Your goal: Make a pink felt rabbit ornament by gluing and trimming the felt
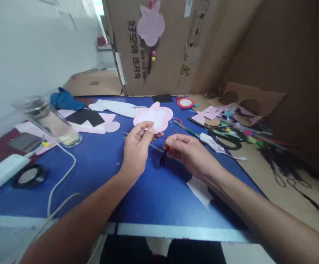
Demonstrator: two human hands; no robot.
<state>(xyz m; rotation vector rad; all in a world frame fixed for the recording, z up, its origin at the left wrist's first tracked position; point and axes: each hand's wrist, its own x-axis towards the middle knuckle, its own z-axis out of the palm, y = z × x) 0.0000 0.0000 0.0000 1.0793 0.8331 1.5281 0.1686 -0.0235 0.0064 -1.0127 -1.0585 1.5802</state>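
Note:
My left hand pinches the lower edge of a pink and white paper cutout with a wavy, flower-like outline. Close by on the right, my right hand is closed on a dark tassel whose strands hang below the fingers. A thin dark cord seems to run from the paper's edge to the right fingertips. Both hands are just above the blue table. A white paper scrap lies under my right forearm.
A glass jar, black tape roll, white power strip and cable are at left. Paper pieces lie behind. Scissors, brushes and scraps crowd the right. A similar pink cutout hangs on the cardboard wall.

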